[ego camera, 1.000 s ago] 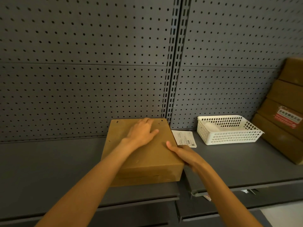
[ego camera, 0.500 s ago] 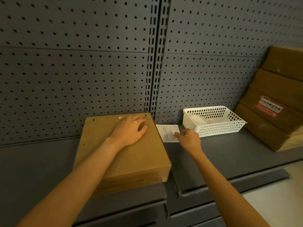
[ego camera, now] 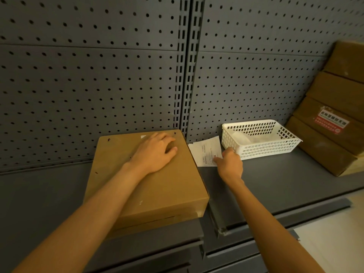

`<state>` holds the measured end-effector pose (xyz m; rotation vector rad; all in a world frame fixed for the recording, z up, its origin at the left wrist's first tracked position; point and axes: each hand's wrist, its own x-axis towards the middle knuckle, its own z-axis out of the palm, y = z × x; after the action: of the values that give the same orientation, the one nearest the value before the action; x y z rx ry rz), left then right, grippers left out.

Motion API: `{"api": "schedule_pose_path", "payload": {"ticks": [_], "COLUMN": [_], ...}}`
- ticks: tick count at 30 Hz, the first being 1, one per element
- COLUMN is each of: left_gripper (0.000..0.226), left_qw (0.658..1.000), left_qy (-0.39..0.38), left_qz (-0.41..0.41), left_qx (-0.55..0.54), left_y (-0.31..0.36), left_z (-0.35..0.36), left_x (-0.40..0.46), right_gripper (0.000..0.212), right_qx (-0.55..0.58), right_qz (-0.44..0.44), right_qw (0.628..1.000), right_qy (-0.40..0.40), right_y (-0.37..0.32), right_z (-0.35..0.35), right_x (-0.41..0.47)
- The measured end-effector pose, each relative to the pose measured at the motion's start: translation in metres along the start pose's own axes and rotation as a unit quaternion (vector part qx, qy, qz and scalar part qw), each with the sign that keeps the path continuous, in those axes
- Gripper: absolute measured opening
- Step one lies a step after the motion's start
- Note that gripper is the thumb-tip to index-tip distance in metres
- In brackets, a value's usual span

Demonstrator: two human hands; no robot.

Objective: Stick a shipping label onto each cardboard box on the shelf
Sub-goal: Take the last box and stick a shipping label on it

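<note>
A flat brown cardboard box [ego camera: 157,192] lies on the grey shelf [ego camera: 275,180], its front edge over the shelf lip. My left hand [ego camera: 155,152] rests palm down on the box's far part, fingers spread. A white shipping label [ego camera: 203,152] lies on the shelf between the box and a white basket. My right hand [ego camera: 229,164] pinches the label's right edge with thumb and fingertips, and that edge is lifted a little off the shelf.
A white plastic basket [ego camera: 262,142] with white sheets inside stands right of the label. Several brown boxes [ego camera: 338,119] lean stacked at the far right, one with a red and white sticker. Grey pegboard [ego camera: 98,85] backs the shelf.
My right hand left the box's right side, reached to the label by the basket and closed its fingers on the label's edge. My left hand stayed flat on the box.
</note>
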<state>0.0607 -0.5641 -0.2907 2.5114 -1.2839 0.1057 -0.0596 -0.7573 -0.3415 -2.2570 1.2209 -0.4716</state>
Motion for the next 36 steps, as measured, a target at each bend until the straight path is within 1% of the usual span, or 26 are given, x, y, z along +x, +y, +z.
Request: {"api": "schedule_pose_path", "payload": {"ticks": [3, 9, 12, 14, 17, 21, 23, 25, 26, 28, 29, 31, 33, 36], "left_gripper": [0.047, 0.047, 0.046, 0.046, 0.046, 0.044, 0.041, 0.038, 0.037, 0.03, 0.025, 0.013, 0.005, 0.007], "left_qw": [1.0, 1.0, 1.0, 1.0, 1.0, 1.0, 0.999, 0.994, 0.985, 0.95, 0.932, 0.913, 0.908, 0.904], "left_qy": [0.001, 0.002, 0.0, -0.001, -0.001, 0.015, 0.039, 0.073, 0.089, 0.117, 0.127, 0.147, 0.155, 0.152], "left_qz": [0.003, 0.003, 0.001, -0.001, -0.004, -0.004, 0.002, -0.008, -0.027, -0.075, -0.095, -0.119, -0.137, -0.146], "left_qx": [-0.004, -0.01, -0.012, -0.014, -0.02, -0.027, -0.031, -0.086, -0.145, -0.28, -0.326, -0.361, -0.364, -0.371], "left_y": [0.0, 0.002, 0.002, 0.002, 0.001, 0.003, 0.005, 0.007, 0.008, 0.009, 0.008, 0.005, 0.002, 0.0], "left_z": [0.0, -0.001, -0.002, -0.002, -0.003, -0.005, -0.006, -0.006, -0.007, -0.011, -0.012, -0.015, -0.015, -0.014], "left_x": [0.0, -0.001, -0.001, -0.001, -0.001, -0.003, -0.004, -0.004, -0.003, 0.001, 0.003, 0.006, 0.007, 0.008], "right_gripper": [0.024, 0.027, 0.023, 0.021, 0.025, 0.014, 0.013, 0.013, 0.013, 0.015, 0.016, 0.015, 0.014, 0.015], "right_qx": [0.004, 0.022, 0.055, 0.103, 0.203, 0.327, 0.37, 0.406, 0.417, 0.422, 0.419, 0.408, 0.39, 0.372], "right_qz": [0.003, 0.001, -0.013, -0.018, -0.009, 0.0, 0.003, 0.005, 0.003, -0.008, -0.014, -0.025, -0.03, -0.04], "right_qw": [1.0, 0.999, 0.998, 0.994, 0.978, 0.944, 0.929, 0.914, 0.908, 0.905, 0.905, 0.908, 0.912, 0.914], "right_qy": [0.01, 0.029, 0.035, 0.045, 0.054, 0.033, 0.011, -0.021, -0.036, -0.06, -0.069, -0.09, -0.119, -0.157], "right_y": [0.001, 0.004, 0.002, -0.001, -0.011, -0.034, -0.046, -0.057, -0.062, -0.069, -0.071, -0.073, -0.074, -0.071], "right_z": [0.0, -0.006, -0.011, -0.016, -0.026, -0.042, -0.047, -0.047, -0.046, -0.042, -0.039, -0.033, -0.031, -0.034], "right_x": [-0.002, -0.006, -0.007, -0.008, -0.008, -0.014, -0.018, -0.025, -0.028, -0.034, -0.037, -0.041, -0.043, -0.041]}}
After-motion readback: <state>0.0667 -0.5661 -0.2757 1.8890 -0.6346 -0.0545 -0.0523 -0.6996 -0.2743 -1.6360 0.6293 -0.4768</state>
